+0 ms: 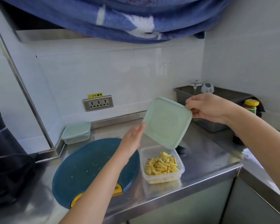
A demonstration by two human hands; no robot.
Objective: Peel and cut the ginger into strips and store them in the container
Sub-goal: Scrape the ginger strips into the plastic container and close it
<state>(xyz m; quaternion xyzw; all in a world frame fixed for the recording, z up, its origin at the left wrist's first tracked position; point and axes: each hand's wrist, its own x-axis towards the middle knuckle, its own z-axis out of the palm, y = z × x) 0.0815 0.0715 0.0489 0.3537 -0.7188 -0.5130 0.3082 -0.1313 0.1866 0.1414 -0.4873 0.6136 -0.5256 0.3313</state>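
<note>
Since the ginger strips [162,165] already lie in the container [182,168] on the counter [208,160], the lid [166,123] (pinched at a corner by the right hand [207,109], steadied by the straight fingers of the left hand [132,139]) should be levelled, centred and pressed down all round.

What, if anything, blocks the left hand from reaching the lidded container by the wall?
Likely yes. The left hand only touches the lid with straight fingers; the right hand pinches it. Only the flat cutting board lies between it and the lidded container.
</note>
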